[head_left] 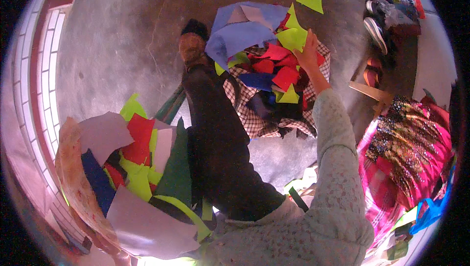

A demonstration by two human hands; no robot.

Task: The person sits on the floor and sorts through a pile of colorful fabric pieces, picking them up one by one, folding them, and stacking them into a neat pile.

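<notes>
My right hand reaches out to the far pile, its thumb and fingers on either side of the edge of a lime-green fabric piece. Beneath it, red fabric scraps, lime ones and dark blue ones lie heaped on a brown-and-white checked cloth. A large blue fabric sheet covers the far left part of this heap, with greyish pieces on top. My left hand is not in view.
My dark-trousered leg stretches between two heaps. At left, a cloth bundle holds grey, red, lime, navy and green pieces. One lime scrap lies apart on the concrete floor. Shoes and a pink patterned cloth are at right.
</notes>
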